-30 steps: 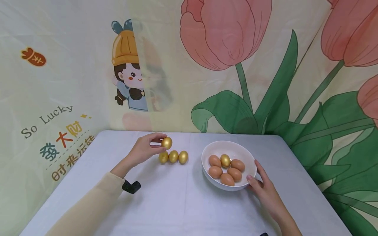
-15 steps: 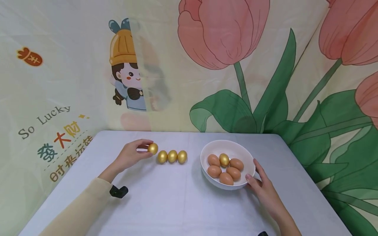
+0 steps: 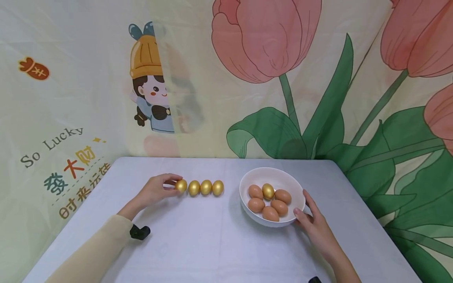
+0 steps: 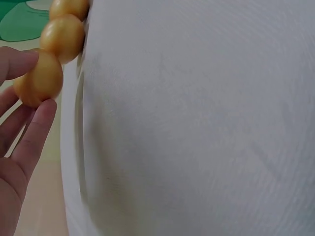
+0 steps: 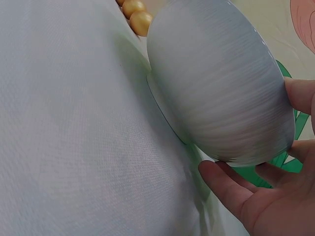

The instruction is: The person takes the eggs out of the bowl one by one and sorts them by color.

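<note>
My left hand (image 3: 153, 191) pinches a golden egg (image 3: 181, 186) at the left end of a row on the white table. In the left wrist view, thumb and fingertips hold that egg from opposite sides. Three more golden eggs (image 3: 206, 187) stand side by side to its right. My right hand (image 3: 316, 227) grips the white bowl (image 3: 255, 218) at its right side, thumb at the rim and fingers below, as the right wrist view shows. Inside the bowl lie several brown eggs (image 3: 270, 214) and one golden egg (image 3: 268, 191).
The table (image 3: 198, 243) is covered with a pale cloth. Behind its far edge hangs a printed curtain (image 3: 201, 78) with tulips, a cartoon figure and lettering. A black wrist camera (image 3: 140, 232) sits at the left cuff.
My left hand has carried the golden egg left and down, from above the row to its left end. The right hand keeps its hold on the bowl.
</note>
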Action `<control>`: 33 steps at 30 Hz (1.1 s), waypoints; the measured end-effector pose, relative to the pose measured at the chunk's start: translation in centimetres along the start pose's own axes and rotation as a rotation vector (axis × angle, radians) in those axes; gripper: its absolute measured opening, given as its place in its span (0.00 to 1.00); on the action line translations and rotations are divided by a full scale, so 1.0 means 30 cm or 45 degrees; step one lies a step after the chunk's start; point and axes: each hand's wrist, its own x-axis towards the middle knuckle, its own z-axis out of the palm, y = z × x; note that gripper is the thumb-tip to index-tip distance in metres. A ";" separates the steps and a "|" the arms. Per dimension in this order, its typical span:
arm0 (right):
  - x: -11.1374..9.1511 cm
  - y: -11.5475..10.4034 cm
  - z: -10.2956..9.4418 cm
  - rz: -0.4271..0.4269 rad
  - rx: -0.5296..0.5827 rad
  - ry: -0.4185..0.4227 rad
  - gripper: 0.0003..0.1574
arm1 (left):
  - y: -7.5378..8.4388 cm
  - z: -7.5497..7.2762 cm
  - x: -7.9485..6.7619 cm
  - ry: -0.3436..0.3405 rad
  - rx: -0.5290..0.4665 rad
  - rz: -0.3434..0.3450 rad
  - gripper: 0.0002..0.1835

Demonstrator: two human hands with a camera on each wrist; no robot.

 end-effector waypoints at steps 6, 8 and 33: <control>-0.003 -0.006 0.002 -0.002 -0.006 -0.003 0.56 | -0.008 0.011 0.003 -0.015 0.019 -0.013 0.28; -0.005 -0.011 0.002 0.000 -0.012 -0.002 0.56 | -0.010 0.014 0.006 -0.018 0.018 -0.010 0.28; -0.005 -0.009 0.002 -0.006 -0.018 0.000 0.56 | -0.033 0.030 0.018 -0.030 -0.001 0.001 0.32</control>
